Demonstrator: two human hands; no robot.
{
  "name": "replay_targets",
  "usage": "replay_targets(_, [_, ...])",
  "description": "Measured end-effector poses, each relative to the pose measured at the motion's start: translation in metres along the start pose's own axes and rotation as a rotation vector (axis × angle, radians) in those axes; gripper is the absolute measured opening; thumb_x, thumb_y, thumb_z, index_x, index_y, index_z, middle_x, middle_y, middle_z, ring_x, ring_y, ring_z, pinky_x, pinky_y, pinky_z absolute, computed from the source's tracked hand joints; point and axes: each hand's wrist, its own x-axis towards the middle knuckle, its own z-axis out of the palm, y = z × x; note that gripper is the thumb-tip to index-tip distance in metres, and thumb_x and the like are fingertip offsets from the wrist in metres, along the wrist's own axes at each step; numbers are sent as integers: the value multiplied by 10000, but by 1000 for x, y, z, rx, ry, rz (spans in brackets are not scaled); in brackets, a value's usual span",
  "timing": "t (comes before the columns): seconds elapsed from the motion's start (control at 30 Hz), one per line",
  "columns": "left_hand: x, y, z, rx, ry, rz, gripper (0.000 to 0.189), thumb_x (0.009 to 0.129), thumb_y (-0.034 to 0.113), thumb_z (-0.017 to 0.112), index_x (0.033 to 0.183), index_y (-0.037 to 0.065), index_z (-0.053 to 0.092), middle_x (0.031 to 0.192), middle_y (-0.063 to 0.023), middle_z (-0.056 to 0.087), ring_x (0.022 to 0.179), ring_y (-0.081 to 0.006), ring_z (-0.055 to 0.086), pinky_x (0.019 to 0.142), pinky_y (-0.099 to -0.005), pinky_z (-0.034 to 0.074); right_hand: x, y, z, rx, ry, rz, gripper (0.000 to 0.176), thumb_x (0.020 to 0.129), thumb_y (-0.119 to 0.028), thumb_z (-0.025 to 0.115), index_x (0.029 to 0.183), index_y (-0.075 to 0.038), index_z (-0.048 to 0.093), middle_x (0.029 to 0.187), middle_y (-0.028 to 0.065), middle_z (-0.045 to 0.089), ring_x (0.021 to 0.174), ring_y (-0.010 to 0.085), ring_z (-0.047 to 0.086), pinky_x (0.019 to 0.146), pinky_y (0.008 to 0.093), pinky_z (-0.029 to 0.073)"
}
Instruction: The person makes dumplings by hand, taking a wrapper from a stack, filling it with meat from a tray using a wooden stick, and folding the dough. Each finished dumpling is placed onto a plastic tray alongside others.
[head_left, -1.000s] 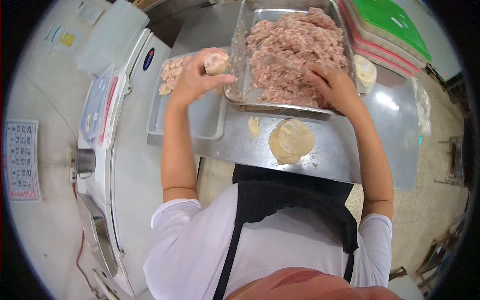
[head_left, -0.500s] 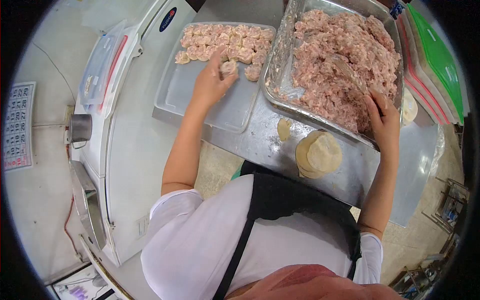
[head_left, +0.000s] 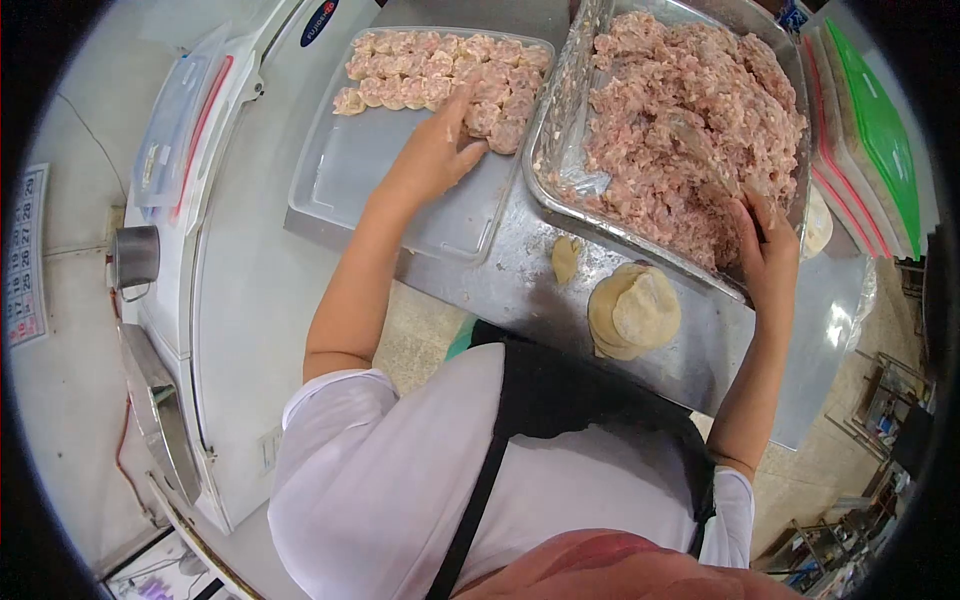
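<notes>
My left hand (head_left: 432, 155) is over the clear plastic tray (head_left: 340, 185), thumb and fingers around an open-topped meat dumpling (head_left: 481, 121). That dumpling touches others at the right end of the rows of dumplings (head_left: 420, 65). At the near right edge of the meat pan, my right hand (head_left: 768, 245) has its fingers curled low in the ground meat filling (head_left: 690, 130). Whatever it grips is mostly buried in the meat, and I cannot make out its kind. A stack of round dough wrappers (head_left: 640, 310) sits on the metal table, with a single folded wrapper (head_left: 565, 260) to its left.
The deep metal pan (head_left: 560, 205) of filling stands right of the tray on the metal table (head_left: 480, 290). Lidded containers with a green top (head_left: 870, 130) are beyond it on the right. A white refrigerator (head_left: 250, 250) flanks the left side, with a metal pot (head_left: 135, 255) near it.
My left hand has moved the dumpling slightly right and up, against the others in the tray. My right hand stays in the filling. The view has shifted a little.
</notes>
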Motion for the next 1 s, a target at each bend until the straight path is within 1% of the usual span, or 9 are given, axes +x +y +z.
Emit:
replay_targets(0.07, [-8, 13, -25, -154, -176, -202, 781, 801, 14, 581, 1489, 162, 245, 1406, -217, 442, 1168, -405, 525, 980, -431, 438, 0, -1, -1, 5, 12, 14, 255, 926, -218, 602, 1106, -40, 632, 956, 173, 660, 868, 316, 638, 794, 356, 484])
replay_targets(0.2, [-23, 11, -29, -174, -44, -230, 706, 812, 15, 515, 1471, 126, 287, 1395, -224, 449, 1183, -412, 502, 1002, -424, 413, 2, 3, 1, -67, -43, 158, 281, 966, -272, 529, 1119, -53, 617, 991, 199, 654, 909, 339, 638, 804, 372, 483])
replay_targets(0.3, [-26, 15, -22, -49, -124, -134, 674, 811, 11, 514, 1452, 92, 320, 1306, -256, 511, 1214, -408, 476, 1015, -427, 397, 2, 1, -1, -112, -85, 55, 286, 973, -287, 509, 1118, -66, 619, 1017, 212, 650, 944, 362, 630, 815, 394, 483])
replay_targets(0.37, [-27, 19, -16, 118, 30, 99, 584, 816, -3, 514, 1389, 36, 410, 1255, -238, 548, 1187, -379, 502, 997, -432, 407, 7, -10, -11, -217, -164, -226, 279, 955, -298, 530, 1069, -73, 649, 979, 192, 659, 922, 359, 635, 780, 420, 494])
replay_targets(0.5, [-29, 71, -25, 28, 269, 292, 455, 821, 2, 528, 1275, 13, 530, 1190, -194, 595, 1137, -339, 548, 972, -423, 430, 34, -45, -37, -581, -335, -219, 252, 914, -289, 562, 841, -68, 660, 773, 121, 641, 755, 318, 655, 653, 418, 519])
replay_targets(0.63, [-51, 119, 14, -366, 38, 541, 223, 822, 75, 597, 1037, 49, 648, 1033, -106, 647, 955, -278, 618, 857, -383, 486, 11, -61, -4, -756, -397, -444, 157, 819, -217, 607, 814, -74, 669, 757, 142, 663, 708, 300, 674, 594, 411, 536])
replay_targets(0.83, [-63, 153, 66, -641, -268, 680, 165, 807, 158, 658, 943, 65, 659, 932, -88, 608, 923, -290, 598, 840, -384, 481, 39, -66, -28, -812, -450, -433, 160, 821, -214, 602, 815, -88, 701, 748, 127, 671, 707, 285, 682, 584, 403, 537])
replay_targets(0.9, [-65, 159, 74, -585, -208, 691, 141, 808, 163, 656, 910, 66, 655, 926, -88, 601, 911, -287, 593, 821, -386, 480, 30, -78, -17, -762, -532, -369, 165, 825, -210, 592, 836, -82, 696, 746, 127, 671, 706, 294, 680, 580, 409, 535])
replay_targets(1.0, [-64, 153, 78, -499, -189, 675, 133, 804, 179, 662, 885, 73, 658, 931, -86, 597, 902, -283, 584, 791, -388, 474, -5, -101, 6, -624, -402, -405, 226, 872, -266, 575, 816, -66, 663, 742, 146, 662, 692, 331, 659, 616, 456, 521])
